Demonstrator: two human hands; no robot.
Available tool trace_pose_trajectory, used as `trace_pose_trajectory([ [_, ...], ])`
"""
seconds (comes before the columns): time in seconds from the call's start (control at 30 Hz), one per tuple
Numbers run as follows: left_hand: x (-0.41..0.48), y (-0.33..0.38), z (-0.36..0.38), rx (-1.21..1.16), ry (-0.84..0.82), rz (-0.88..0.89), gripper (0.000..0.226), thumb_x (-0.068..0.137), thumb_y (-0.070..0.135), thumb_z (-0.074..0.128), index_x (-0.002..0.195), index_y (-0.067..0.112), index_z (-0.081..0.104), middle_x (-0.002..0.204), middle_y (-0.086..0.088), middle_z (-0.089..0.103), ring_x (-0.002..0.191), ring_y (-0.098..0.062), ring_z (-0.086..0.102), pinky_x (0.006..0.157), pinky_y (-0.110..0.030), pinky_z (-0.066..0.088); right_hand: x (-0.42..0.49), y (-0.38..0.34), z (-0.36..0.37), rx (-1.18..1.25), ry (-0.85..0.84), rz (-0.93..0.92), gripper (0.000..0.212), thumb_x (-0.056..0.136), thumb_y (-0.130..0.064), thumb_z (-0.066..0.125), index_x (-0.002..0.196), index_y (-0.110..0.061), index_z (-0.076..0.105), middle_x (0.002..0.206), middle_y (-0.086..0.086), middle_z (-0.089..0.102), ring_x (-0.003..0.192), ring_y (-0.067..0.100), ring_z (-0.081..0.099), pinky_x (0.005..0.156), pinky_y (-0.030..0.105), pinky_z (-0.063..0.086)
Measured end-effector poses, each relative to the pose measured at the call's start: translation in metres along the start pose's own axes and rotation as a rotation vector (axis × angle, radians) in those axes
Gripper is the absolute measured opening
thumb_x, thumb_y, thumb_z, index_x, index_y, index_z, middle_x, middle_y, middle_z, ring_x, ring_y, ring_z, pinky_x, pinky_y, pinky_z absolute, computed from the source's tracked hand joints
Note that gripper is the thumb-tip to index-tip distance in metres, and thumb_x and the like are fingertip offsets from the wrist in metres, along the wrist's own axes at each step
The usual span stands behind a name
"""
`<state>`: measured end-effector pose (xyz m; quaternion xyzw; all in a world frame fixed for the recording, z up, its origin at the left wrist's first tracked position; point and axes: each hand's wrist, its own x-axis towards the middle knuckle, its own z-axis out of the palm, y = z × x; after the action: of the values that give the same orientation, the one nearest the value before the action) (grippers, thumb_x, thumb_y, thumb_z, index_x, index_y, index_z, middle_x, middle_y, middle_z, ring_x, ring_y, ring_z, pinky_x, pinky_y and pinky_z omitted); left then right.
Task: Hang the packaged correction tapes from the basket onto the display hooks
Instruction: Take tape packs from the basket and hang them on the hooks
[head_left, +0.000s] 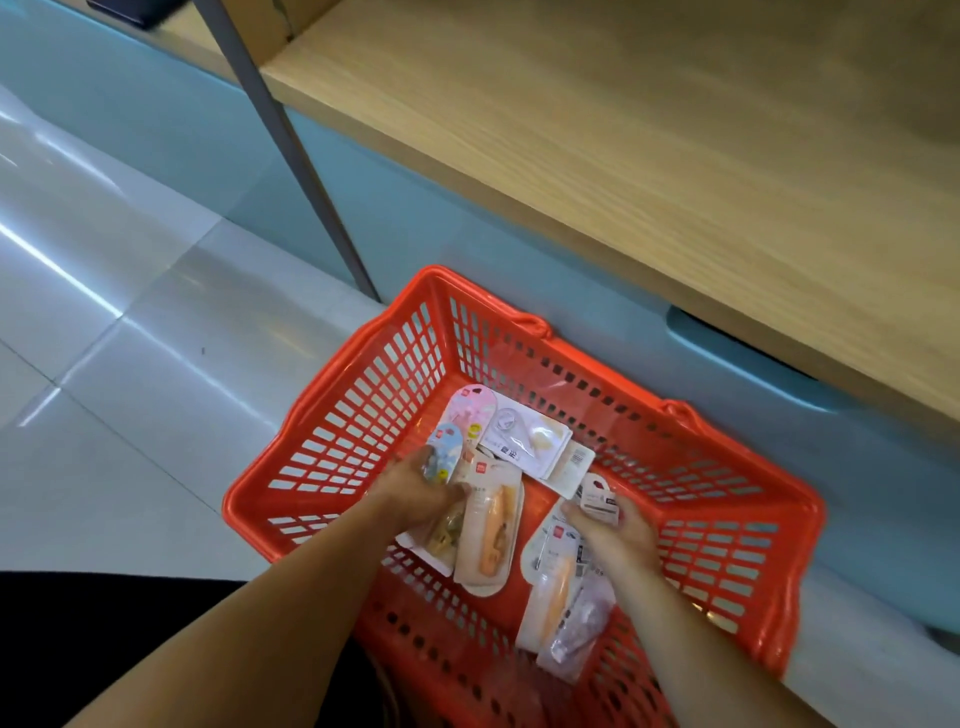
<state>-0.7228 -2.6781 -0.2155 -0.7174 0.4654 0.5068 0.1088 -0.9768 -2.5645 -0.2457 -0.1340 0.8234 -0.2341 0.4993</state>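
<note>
We judged the likeliest slip to lie with the left hand (421, 493), whose curled fingers gripped several carded packs at once, among them a peach card with an orange correction tape (491, 530) and a blue round-topped card (444, 454). Fanned so loosely, one could slide free on the lift and fall back into the red slotted plastic basket (363, 405) or onto the pale glossy floor tiles (130, 312). A bent or covered hang-hole would also hinder hooking, we thought, and no display hooks were in view. The right hand (621, 530) reached in from the lower right, thumb and fingertips pinching a small white card with a dark mark (600, 501) above a long peach pack (550, 587). A pink round-topped pack (470, 410) and a white flat pack (524, 441) lay on the basket's bottom. The basket stood on the floor just below a light wooden shelf (623, 156), both forearms stretched down into it.
</note>
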Motion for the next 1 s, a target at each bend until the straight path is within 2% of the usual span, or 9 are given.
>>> trace_pose_trajectory([
  [0.1, -0.004, 0.003, 0.001, -0.222, -0.100, 0.010, 0.077, 0.080, 0.061, 0.080, 0.145, 0.031, 0.053, 0.137, -0.004, 0.062, 0.121, -0.029, 0.064, 0.102, -0.048, 0.056, 0.002, -0.006, -0.001, 0.042, -0.054, 0.042, 0.052, 0.064, -0.034, 0.099, 0.105, -0.025, 0.068, 0.099, -0.001, 0.079, 0.090, 0.022, 0.076, 0.090, 0.048, 0.061],
  [0.2, -0.011, 0.009, 0.001, -0.348, -0.162, 0.010, 0.049, 0.101, 0.061, 0.051, 0.130, 0.024, 0.061, 0.118, -0.004, 0.067, 0.103, -0.023, 0.067, 0.081, -0.040, 0.061, 0.004, -0.010, -0.003, 0.052, -0.087, 0.071, 0.062, 0.058, -0.032, 0.102, 0.107, -0.020, 0.065, 0.098, 0.002, 0.078, 0.087, 0.023, 0.077, 0.079, 0.042, 0.063],
  [0.3, -0.004, 0.005, 0.004, -0.087, -0.035, -0.006, 0.040, 0.105, 0.042, 0.053, 0.142, 0.028, 0.052, 0.130, -0.009, 0.061, 0.117, -0.031, 0.062, 0.092, -0.048, 0.060, 0.002, -0.010, -0.003, 0.050, -0.089, 0.060, 0.072, 0.050, -0.037, 0.105, 0.109, -0.015, 0.069, 0.098, 0.004, 0.079, 0.082, 0.020, 0.078, 0.071, 0.033, 0.061],
  [0.37, -0.002, 0.001, 0.005, 0.264, 0.158, 0.021, 0.059, 0.095, 0.035, 0.068, 0.148, 0.028, 0.043, 0.137, -0.009, 0.053, 0.125, -0.032, 0.057, 0.100, -0.047, 0.056, 0.005, -0.006, 0.000, -0.069, 0.007, 0.035, 0.095, 0.037, -0.059, 0.102, 0.113, -0.013, 0.069, 0.115, 0.008, 0.072, 0.094, 0.023, 0.075, 0.082, 0.036, 0.062],
  [0.47, -0.012, 0.007, 0.003, 0.603, 0.415, 0.193, 0.060, 0.093, 0.028, 0.070, 0.147, 0.026, 0.043, 0.143, -0.005, 0.050, 0.130, -0.028, 0.051, 0.103, -0.042, 0.051, -0.004, -0.008, -0.003, -0.473, 0.238, -0.173, 0.097, 0.060, -0.052, 0.097, 0.133, -0.007, 0.053, 0.136, 0.010, 0.045, 0.124, 0.032, 0.054, 0.104, 0.041, 0.050],
  [0.53, -0.015, 0.012, 0.006, 0.391, 0.363, 0.268, 0.045, 0.096, 0.020, 0.064, 0.139, 0.025, 0.054, 0.134, -0.002, 0.060, 0.115, -0.021, 0.062, 0.088, -0.035, 0.057, -0.013, -0.010, -0.003, -0.631, 0.282, -0.384, 0.084, 0.072, -0.051, 0.089, 0.137, -0.011, 0.055, 0.136, 0.006, 0.044, 0.127, 0.029, 0.047, 0.104, 0.041, 0.046],
  [0.63, -0.015, 0.010, 0.019, 0.245, 0.132, 0.251, 0.027, 0.096, 0.023, 0.060, 0.122, 0.021, 0.063, 0.110, -0.003, 0.068, 0.090, -0.018, 0.067, 0.072, -0.033, 0.059, -0.017, -0.015, 0.003, -0.737, 0.070, -0.550, 0.071, 0.076, -0.058, 0.083, 0.135, -0.025, 0.061, 0.131, -0.008, 0.053, 0.127, 0.017, 0.045, 0.103, 0.034, 0.041],
  [0.83, -0.018, 0.013, 0.031, 0.518, 0.220, 0.263, 0.066, 0.086, 0.065, 0.068, 0.135, 0.024, 0.050, 0.127, -0.002, 0.061, 0.120, -0.027, 0.058, 0.095, -0.042, 0.055, -0.018, -0.019, -0.006, -0.860, -0.149, -0.393, 0.124, 0.056, -0.067, 0.090, 0.156, -0.047, 0.019, 0.162, -0.012, 0.033, 0.155, 0.021, 0.015, 0.121, 0.047, 0.030],
  [1.0, -0.013, 0.016, 0.046, 0.521, 0.175, 0.327, 0.108, 0.077, 0.075, 0.070, 0.159, 0.025, 0.021, 0.159, -0.005, 0.032, 0.142, -0.031, 0.041, 0.109, -0.048, 0.048, -0.014, -0.020, 0.001, -0.824, -0.085, -0.387, 0.126, 0.059, -0.057, 0.094, 0.156, -0.047, 0.014, 0.140, -0.002, 0.045, 0.137, 0.021, 0.043, 0.110, 0.038, 0.044],
])
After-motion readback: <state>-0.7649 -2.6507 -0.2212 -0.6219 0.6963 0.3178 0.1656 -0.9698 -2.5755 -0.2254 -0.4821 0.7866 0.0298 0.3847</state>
